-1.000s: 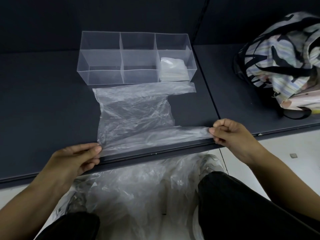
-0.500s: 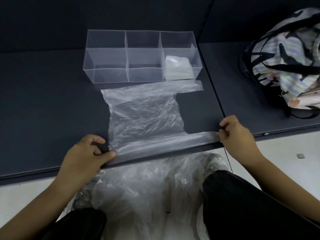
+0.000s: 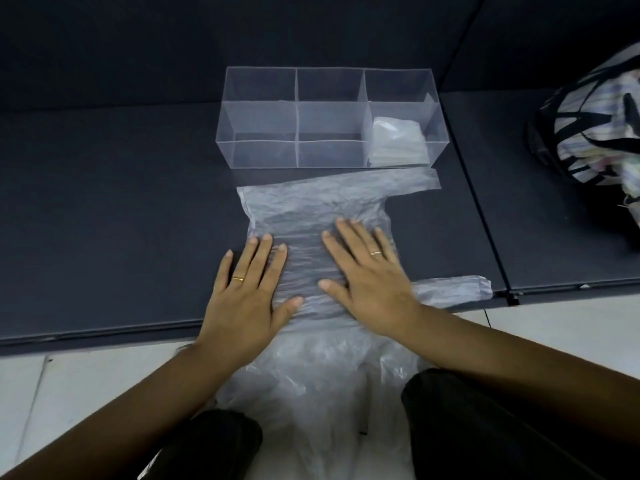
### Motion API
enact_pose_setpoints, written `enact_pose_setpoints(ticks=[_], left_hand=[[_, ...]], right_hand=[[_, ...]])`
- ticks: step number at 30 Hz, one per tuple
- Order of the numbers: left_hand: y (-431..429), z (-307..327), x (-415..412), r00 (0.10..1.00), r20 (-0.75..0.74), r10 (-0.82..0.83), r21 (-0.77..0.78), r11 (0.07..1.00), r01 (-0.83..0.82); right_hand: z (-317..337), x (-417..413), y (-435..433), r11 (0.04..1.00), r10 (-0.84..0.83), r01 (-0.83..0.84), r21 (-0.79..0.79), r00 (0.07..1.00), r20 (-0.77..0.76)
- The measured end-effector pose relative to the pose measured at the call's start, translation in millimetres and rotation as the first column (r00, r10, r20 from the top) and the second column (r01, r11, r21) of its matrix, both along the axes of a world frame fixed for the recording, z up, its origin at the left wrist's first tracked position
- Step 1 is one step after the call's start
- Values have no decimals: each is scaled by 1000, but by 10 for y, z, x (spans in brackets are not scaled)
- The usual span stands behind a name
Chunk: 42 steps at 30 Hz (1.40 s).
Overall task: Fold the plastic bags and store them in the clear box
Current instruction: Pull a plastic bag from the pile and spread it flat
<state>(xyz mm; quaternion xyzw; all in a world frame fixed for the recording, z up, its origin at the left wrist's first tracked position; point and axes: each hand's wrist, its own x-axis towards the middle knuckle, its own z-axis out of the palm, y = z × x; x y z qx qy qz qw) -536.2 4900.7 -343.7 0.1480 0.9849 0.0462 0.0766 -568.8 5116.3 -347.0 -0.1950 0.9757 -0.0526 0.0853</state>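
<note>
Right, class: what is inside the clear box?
The right end compartment of the box holds a stack of folded bags. The other compartments show nothing inside. How many bags are stacked cannot be told, since the top one covers those below.

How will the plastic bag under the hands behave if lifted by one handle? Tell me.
Probably floppy: the plastic bag is thin, wrinkled film that the left hand and right hand press flat. Likely very light, since the dark tabletop shows through it. It may slide on that smooth surface and unfold.
</note>
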Motion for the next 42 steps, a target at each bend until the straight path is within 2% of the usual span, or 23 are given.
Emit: enact_pose_setpoints(ticks=[3, 6, 8, 10, 12, 13, 15, 17, 21, 23, 25, 27, 32, 35, 36, 38, 40, 42], left_hand=[[-131, 7, 83, 1000, 9, 7, -28, 1000, -7], [-207, 122, 1, 991, -4, 137, 104, 985, -136], [-160, 214, -129, 993, -72, 97, 149, 985, -86], [-60, 241, -275, 991, -120, -53, 110, 992, 66], [-23, 201, -425, 988, -82, -132, 40, 990, 135], [-56, 145, -490, 991, -63, -122, 4, 993, 122], [-207, 19, -595, 998, -29, -54, -70, 996, 52], [-393, -56, -650, 999, -23, 38, -76, 996, -39], [-589, -25, -687, 978, -52, 201, -32, 979, -202], [-465, 30, -726, 980, -104, 169, 23, 986, -167], [-240, 61, -764, 989, -144, 36, 69, 997, -26], [-82, 28, -800, 991, -125, -36, 50, 998, 43], [-251, -96, -894, 994, 26, 109, -96, 990, -106], [-278, -3, -905, 986, 28, 164, -93, 983, -161], [-241, 47, -867, 989, -27, 146, -43, 988, -147], [-107, 133, -659, 988, -152, 20, 107, 994, -4], [59, 121, -292, 968, -180, -175, 188, 960, 209], [134, 57, 28, 942, -110, -316, 159, 930, 330]], right_hand=[[15, 56, 313, 974, -210, 210, 83, 978, -3], [164, -30, 379, 943, -327, 329, 56, 944, -40], [268, -188, 209, 976, -208, 201, -84, 974, -89], [291, -359, -61, 983, 0, -18, -181, 995, -102], [251, -518, -263, 974, 141, -148, -170, 989, -53], [206, -594, -287, 979, 146, -148, -144, 989, -24], [95, -714, -178, 997, 53, -52, -65, 998, 14], [24, -751, 50, 999, -52, 52, -1, 999, 4], [10, -653, 382, 970, -242, 241, -12, 969, -45], [37, -641, 385, 967, -249, 246, -61, 968, -40], [32, -663, 346, 976, -198, 193, -97, 979, -50], [-2, -712, 393, 976, -202, 197, -93, 978, -48], [-42, -836, 934, 893, -446, 449, 37, 893, -56], [70, -796, 1056, 837, -536, 545, 43, 834, -132], [126, -748, 982, 853, -512, 522, 6, 838, -187], [245, -574, 679, 923, -379, 344, -174, 894, -240], [307, -240, 286, 936, -116, 56, -347, 981, -156], [248, 124, 10, 921, 193, -199, -334, 980, -52]])
